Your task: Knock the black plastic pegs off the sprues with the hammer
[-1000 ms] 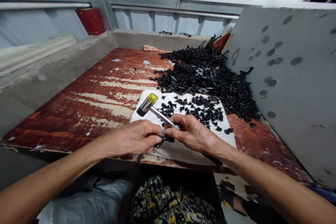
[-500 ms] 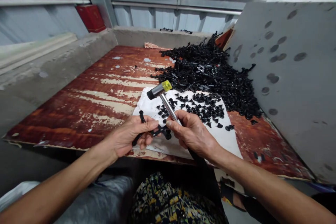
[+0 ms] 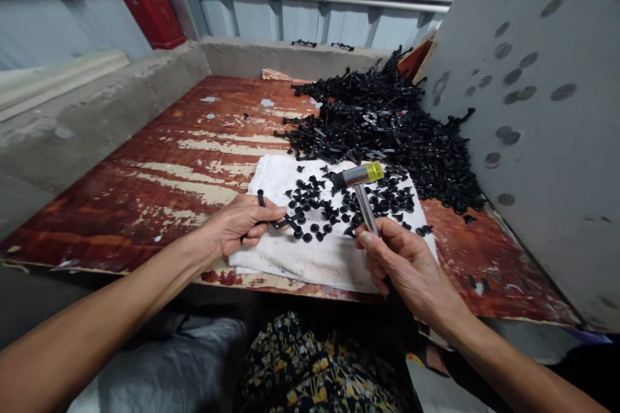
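Observation:
My left hand (image 3: 247, 222) is closed around a slim black plastic part (image 3: 262, 198), whose ends stick out above the fingers and to the right. In my right hand (image 3: 400, 251) is a small mallet (image 3: 367, 210) with a metal shaft, one black face and one yellow face; its head is raised over the cloth. Small round black caps with stems (image 3: 314, 228) lie scattered on the folded white cloth (image 3: 290, 261) between and beyond my hands. Fingers hide the middle of the black part.
A large heap of black plastic parts (image 3: 372, 122) covers the back right of the worn red board (image 3: 159, 174). A spotted grey panel (image 3: 547, 142) stands along the right side. A low concrete ledge (image 3: 145, 93) borders the left, with a red box (image 3: 155, 19) on it.
My right hand has moved right with the mallet, away from my left hand. My left hand has shifted slightly left and up, still holding the black part. The view has tilted down a little.

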The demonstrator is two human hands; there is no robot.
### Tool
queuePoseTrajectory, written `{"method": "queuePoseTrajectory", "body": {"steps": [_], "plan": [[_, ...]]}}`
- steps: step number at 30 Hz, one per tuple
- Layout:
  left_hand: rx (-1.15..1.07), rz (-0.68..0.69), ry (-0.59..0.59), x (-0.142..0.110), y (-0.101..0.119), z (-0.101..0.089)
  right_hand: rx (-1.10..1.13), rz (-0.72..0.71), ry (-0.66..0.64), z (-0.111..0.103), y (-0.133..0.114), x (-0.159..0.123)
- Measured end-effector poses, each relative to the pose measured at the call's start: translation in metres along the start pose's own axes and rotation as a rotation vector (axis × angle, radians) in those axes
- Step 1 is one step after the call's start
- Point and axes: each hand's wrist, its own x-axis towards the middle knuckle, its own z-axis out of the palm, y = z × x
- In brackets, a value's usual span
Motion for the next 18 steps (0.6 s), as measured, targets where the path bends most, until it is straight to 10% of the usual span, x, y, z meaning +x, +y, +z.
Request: {"method": "queuePoseTrajectory", "body": {"steps": [18], "plan": [[0.057,-0.041,0.052,0.006,0.005,0.007,0.049,0.024,-0.015,-0.006,0.014,-0.002]]}}
